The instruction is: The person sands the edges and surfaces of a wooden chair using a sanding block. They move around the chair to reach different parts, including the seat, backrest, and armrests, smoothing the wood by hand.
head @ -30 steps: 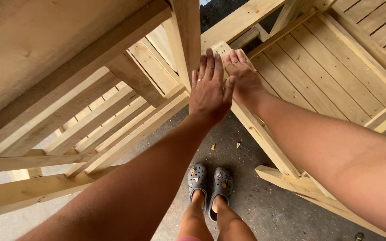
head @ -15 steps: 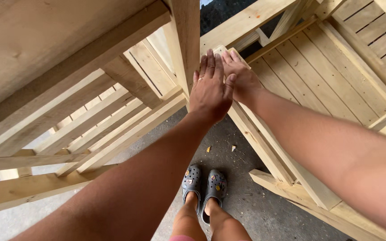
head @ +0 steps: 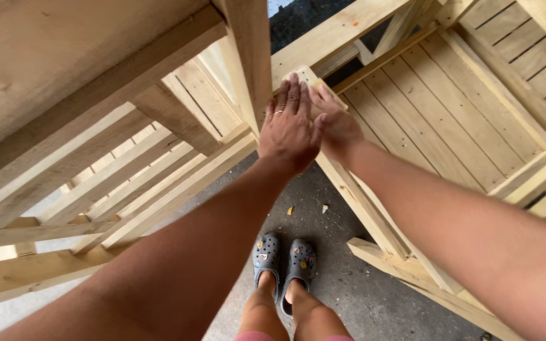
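Staying flat on beam (head: 361,196): hands (head: 293,126)

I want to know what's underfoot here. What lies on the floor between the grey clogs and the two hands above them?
In the head view, bare grey floor with a few small scraps of debris lies between the clogs and the left hand and right hand.

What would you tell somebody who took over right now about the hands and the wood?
Left hand: flat, fingers straight, pressed on the end of a slanted wooden rail, holding nothing.
Right hand: flat beside it, partly under the left, on the same rail.
Upright post stands just left of the hands; slatted panel lies to the right.
Nothing is gripped; both frames stand on the concrete floor.
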